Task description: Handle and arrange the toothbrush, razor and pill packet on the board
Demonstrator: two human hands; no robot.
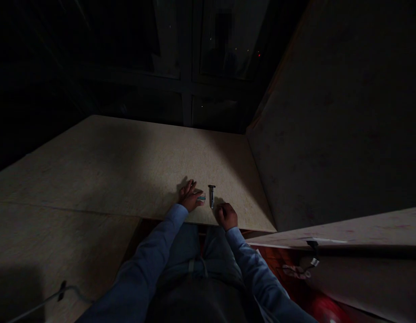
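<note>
A razor (212, 196) lies on the pale table, its head at the far end and its handle pointing toward me. Just left of it, my left hand (189, 196) grips a small light-coloured packet (201, 198) with a teal stripe between thumb and forefinger. The other fingers of that hand are spread above the tabletop. My right hand (227, 216) rests near the table's front edge, right of the razor's handle and apart from it. Its fingers are curled in, and whatever they may hold is hidden.
The pale table (127, 166) runs far to the left and meets a wall (329, 134) on the right. Dark window panes stand behind it. A cable (39, 307) crosses the lower left surface. A black plug (313, 243) with a cord hangs at the lower right. The light is dim.
</note>
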